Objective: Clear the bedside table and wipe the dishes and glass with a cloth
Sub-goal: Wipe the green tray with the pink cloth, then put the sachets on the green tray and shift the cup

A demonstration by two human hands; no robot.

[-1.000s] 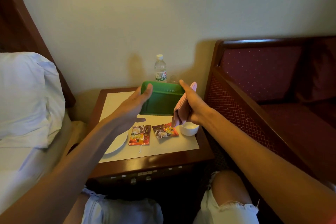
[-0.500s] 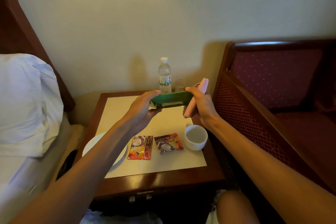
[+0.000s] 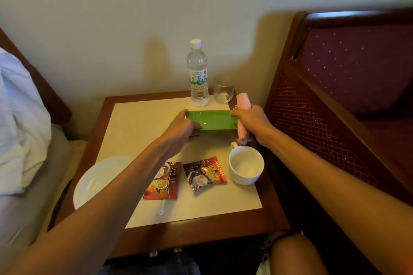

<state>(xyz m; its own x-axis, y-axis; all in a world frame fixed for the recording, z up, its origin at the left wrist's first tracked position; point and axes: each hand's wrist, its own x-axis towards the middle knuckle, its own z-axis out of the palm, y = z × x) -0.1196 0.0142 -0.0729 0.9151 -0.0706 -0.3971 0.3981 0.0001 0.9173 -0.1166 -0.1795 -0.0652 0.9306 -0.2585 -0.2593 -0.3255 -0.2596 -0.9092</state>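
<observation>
A green rectangular tray (image 3: pixel 214 120) hangs level just above the bedside table (image 3: pixel 196 227). My left hand (image 3: pixel 182 128) grips its left end. My right hand (image 3: pixel 251 121) pinches its right end with the thumb while also clutching a rolled pink cloth (image 3: pixel 243 107). Behind the tray stand a clear glass (image 3: pixel 223 88) and a plastic water bottle (image 3: pixel 197 73). A white cup (image 3: pixel 245 165) sits at the right front, and a white plate (image 3: pixel 98 179) at the front left corner is partly hidden by my left forearm.
Two coffee sachets (image 3: pixel 204 173) lie at the table's front middle, with a small white plastic strip (image 3: pixel 162 207) below them. A bed with white pillow (image 3: pixel 17 123) borders the left. A dark red wooden-framed sofa (image 3: pixel 348 87) borders the right. The wall is close behind.
The tray went from tilted upright to flat and came down close over the table. Both hands lowered with it, and the view tipped down toward the table.
</observation>
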